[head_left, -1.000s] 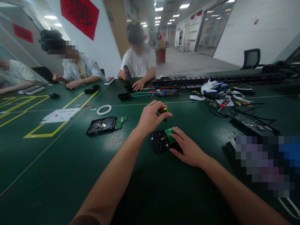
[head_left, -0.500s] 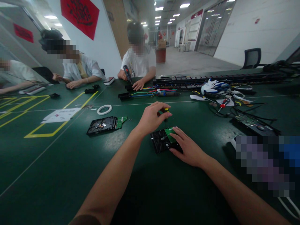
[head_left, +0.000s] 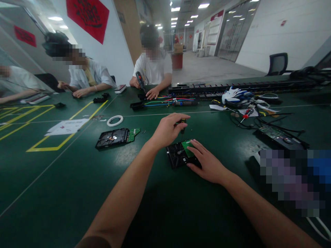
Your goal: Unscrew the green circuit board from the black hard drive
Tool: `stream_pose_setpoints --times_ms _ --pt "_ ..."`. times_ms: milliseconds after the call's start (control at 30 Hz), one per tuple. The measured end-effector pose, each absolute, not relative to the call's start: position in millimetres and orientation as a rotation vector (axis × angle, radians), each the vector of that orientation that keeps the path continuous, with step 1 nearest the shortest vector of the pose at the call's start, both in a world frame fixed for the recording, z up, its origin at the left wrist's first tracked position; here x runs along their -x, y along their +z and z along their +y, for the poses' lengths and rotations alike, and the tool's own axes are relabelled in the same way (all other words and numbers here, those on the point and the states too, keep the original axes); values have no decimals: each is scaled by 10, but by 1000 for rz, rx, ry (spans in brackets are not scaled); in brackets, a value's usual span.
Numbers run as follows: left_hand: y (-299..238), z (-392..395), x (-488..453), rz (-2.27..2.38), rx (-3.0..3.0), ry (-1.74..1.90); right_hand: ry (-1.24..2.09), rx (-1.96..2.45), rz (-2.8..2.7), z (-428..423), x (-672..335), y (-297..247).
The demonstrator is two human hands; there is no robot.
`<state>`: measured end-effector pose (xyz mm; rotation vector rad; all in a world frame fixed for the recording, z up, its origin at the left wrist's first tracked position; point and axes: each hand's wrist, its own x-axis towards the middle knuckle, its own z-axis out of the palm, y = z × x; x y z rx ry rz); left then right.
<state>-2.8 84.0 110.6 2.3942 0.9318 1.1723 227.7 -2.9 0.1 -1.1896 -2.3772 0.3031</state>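
My left hand (head_left: pixel 169 128) is closed around the dark handle of a small screwdriver (head_left: pixel 183 126), which has yellow markings. Its thin shaft points straight down at the far edge of a black hard drive (head_left: pixel 176 155); the tip is too small to make out. A green circuit board (head_left: pixel 188 148) shows on the drive's upper face. Across the drive's right side lies my right hand (head_left: pixel 209 163), fingers spread over the board and thumb by the near edge, covering part of both. Left of my hands rests another hard drive (head_left: pixel 112 138) with a green board sticking out.
A white tape ring (head_left: pixel 115 121) and a paper sheet (head_left: pixel 66 126) lie left. Gloves (head_left: pixel 236 95), a red screwdriver (head_left: pixel 247 115), cables and another circuit-board unit (head_left: pixel 281 136) are at right. Opposite, a co-worker (head_left: pixel 152 65) holds a power screwdriver (head_left: pixel 140 81) near coloured wires; others sit left.
The screwdriver's handle has turned a little in my left hand, its yellow top now less visible, and the left fingers have shifted slightly. My right hand and the drive stay put.
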Motion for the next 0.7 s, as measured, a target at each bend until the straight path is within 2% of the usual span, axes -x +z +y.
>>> stream_pose_setpoints --times_ms 367,700 --pt "1067 872 27 1119 -2345 1271 332 1196 -2365 -28 -2283 -7" --pt "1072 866 49 955 -2296 1169 317 1186 -2368 -28 -2282 -4"
